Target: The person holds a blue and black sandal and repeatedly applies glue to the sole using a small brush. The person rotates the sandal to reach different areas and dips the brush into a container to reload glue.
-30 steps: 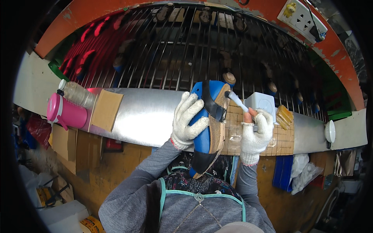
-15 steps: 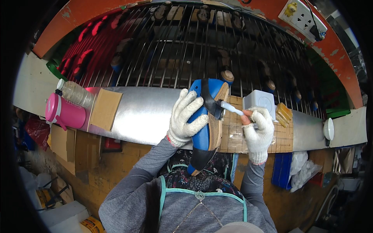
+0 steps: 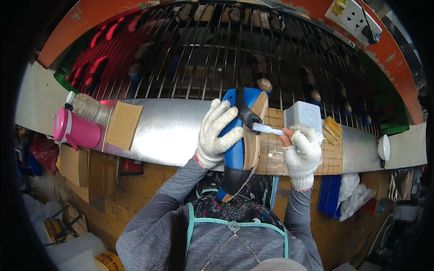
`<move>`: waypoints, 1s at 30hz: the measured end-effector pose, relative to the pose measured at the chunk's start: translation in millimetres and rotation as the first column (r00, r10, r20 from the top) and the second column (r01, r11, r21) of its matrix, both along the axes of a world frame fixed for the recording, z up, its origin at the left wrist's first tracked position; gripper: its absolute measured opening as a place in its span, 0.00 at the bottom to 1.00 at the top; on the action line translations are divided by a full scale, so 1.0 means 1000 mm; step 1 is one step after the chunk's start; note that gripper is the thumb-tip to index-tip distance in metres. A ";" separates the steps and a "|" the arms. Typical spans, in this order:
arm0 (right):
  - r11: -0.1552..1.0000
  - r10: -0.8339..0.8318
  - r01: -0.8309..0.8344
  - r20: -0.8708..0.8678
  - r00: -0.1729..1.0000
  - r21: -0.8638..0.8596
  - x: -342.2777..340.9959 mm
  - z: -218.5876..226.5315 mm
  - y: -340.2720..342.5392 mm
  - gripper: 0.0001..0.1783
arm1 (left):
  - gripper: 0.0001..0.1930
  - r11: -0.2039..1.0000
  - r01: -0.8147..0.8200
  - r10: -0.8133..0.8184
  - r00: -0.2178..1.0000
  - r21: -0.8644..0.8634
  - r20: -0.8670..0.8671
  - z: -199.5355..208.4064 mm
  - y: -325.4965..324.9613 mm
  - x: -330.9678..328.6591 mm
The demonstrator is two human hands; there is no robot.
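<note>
Both the left hand (image 3: 218, 133) and the right hand (image 3: 303, 151) wore white knitted gloves — grey long sleeves, a teal-edged patterned apron beneath.

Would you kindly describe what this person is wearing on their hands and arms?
Both hands wear white knitted work gloves. The left hand's glove covers its fingers fully and has a reddish trim at the cuff. The right hand's glove is cut short at some fingers, leaving the tips bare. Both forearms are in long grey sleeves, worn under a teal-strapped apron.
</note>
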State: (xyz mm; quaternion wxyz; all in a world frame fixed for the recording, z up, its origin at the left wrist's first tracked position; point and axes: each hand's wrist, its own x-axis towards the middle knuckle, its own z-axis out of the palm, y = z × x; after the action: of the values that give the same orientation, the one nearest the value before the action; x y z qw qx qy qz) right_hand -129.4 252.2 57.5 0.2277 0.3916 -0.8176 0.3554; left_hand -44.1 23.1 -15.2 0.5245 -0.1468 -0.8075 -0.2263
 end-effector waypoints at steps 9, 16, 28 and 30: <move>0.997 0.028 -0.016 0.154 0.988 -0.078 -0.010 0.005 0.004 0.09 | 0.25 0.993 0.069 -0.068 0.998 0.101 -0.012 0.002 0.001 -0.007; 0.972 0.188 -0.085 0.517 0.835 -0.217 0.013 -0.014 0.006 0.10 | 0.22 0.982 0.042 -0.035 0.998 0.182 -0.044 0.007 0.002 -0.007; 0.992 -0.095 0.112 0.237 0.967 -0.060 0.043 -0.007 -0.002 0.09 | 0.23 0.999 -0.047 0.047 0.999 -0.016 -0.012 0.003 -0.008 -0.004; 0.989 -0.146 0.146 0.113 0.983 0.008 0.044 -0.004 -0.004 0.09 | 0.23 0.998 -0.052 0.052 0.999 -0.040 -0.009 0.003 -0.009 -0.003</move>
State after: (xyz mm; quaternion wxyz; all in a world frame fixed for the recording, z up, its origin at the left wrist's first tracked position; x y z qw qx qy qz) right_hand -85.7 247.9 53.5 0.2063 0.3099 -0.8556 0.3597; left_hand -46.6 13.6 -12.3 0.5305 -0.1369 -0.8134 -0.1958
